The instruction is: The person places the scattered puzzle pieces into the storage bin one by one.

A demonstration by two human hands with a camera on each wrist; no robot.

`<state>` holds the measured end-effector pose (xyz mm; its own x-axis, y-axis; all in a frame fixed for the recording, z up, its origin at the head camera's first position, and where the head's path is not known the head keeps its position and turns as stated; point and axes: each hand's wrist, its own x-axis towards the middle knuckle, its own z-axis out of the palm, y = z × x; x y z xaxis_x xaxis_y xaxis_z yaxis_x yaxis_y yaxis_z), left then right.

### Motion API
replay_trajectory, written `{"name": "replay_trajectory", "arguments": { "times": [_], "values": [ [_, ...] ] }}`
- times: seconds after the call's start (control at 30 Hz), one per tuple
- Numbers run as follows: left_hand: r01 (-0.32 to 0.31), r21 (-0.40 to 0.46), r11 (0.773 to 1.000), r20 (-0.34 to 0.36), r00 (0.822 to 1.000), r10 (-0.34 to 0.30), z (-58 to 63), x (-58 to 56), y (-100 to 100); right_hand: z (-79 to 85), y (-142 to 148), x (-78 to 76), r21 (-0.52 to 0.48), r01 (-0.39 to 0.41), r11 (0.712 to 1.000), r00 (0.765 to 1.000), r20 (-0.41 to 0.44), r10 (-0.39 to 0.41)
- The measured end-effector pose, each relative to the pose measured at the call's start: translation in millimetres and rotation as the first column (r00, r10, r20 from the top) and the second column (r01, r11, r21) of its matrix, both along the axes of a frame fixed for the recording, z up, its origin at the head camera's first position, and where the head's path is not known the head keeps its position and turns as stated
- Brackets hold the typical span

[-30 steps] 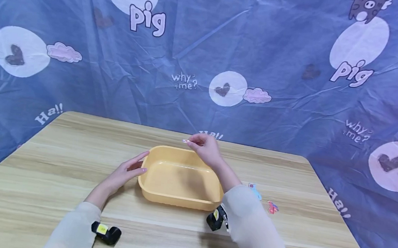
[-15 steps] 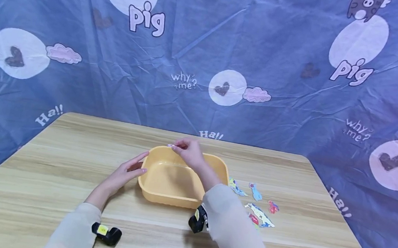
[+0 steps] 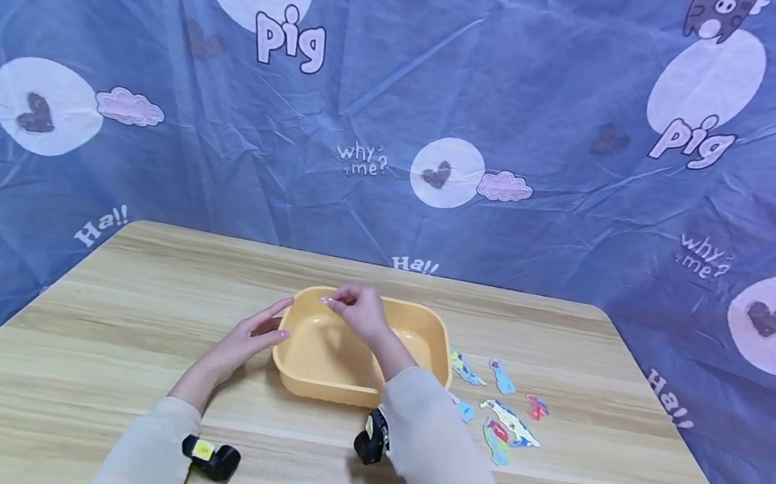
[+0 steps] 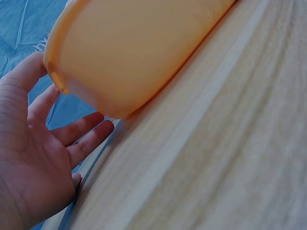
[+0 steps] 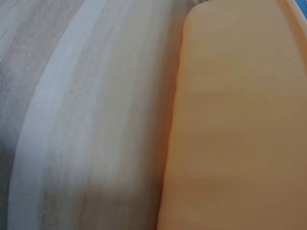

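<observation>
A yellow plastic basin (image 3: 331, 392) stands mid-table. At its left end, my left hand (image 3: 236, 346) rests its thumb and forefinger on the rim. The left wrist view shows this hand (image 4: 38, 153) with the other fingers loosely extended beside the basin wall (image 4: 139, 52). My right hand (image 3: 361, 314) is over the basin's far side, pinching a small flat pinkish-white cutout (image 3: 325, 299) between thumb and fingertips. Its print is too small to read. The right wrist view holds only the basin's outer side (image 5: 240, 120) and the tabletop; the hand is out of sight there.
Right of the basin lie several flat colourful cutouts, among them a light blue one (image 3: 503, 377), a red one (image 3: 537, 407), a long white-and-blue one (image 3: 510, 422) and a green-and-red one (image 3: 497, 441). A blue printed cloth (image 3: 361, 222) hangs behind the wooden table (image 3: 151, 309).
My right hand has moved left and lower over the basin with the cutout, so its arm uncovers more cutouts on the right. The left hand and basin stay in place.
</observation>
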<state>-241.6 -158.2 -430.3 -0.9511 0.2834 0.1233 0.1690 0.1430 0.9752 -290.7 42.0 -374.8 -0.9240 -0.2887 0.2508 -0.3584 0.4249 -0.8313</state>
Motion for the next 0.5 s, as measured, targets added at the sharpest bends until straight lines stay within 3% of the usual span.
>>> {"name": "replay_trajectory", "arguments": {
  "times": [0.1, 0.5],
  "values": [
    [0.006, 0.031, 1.0, 0.035, 0.999, -0.007, 1.3, -0.2, -0.5, -3.0, -2.1, -0.8, 0.021, 0.012, 1.0, 1.0, 0.002, -0.012],
    [0.006, 0.035, 0.999, 0.057, 0.998, -0.008, 4.2, 0.6, -0.4, -13.7, -10.8, -2.5, 0.032, -0.008, 0.999, 1.0, 0.022, 0.007]
  ]
}}
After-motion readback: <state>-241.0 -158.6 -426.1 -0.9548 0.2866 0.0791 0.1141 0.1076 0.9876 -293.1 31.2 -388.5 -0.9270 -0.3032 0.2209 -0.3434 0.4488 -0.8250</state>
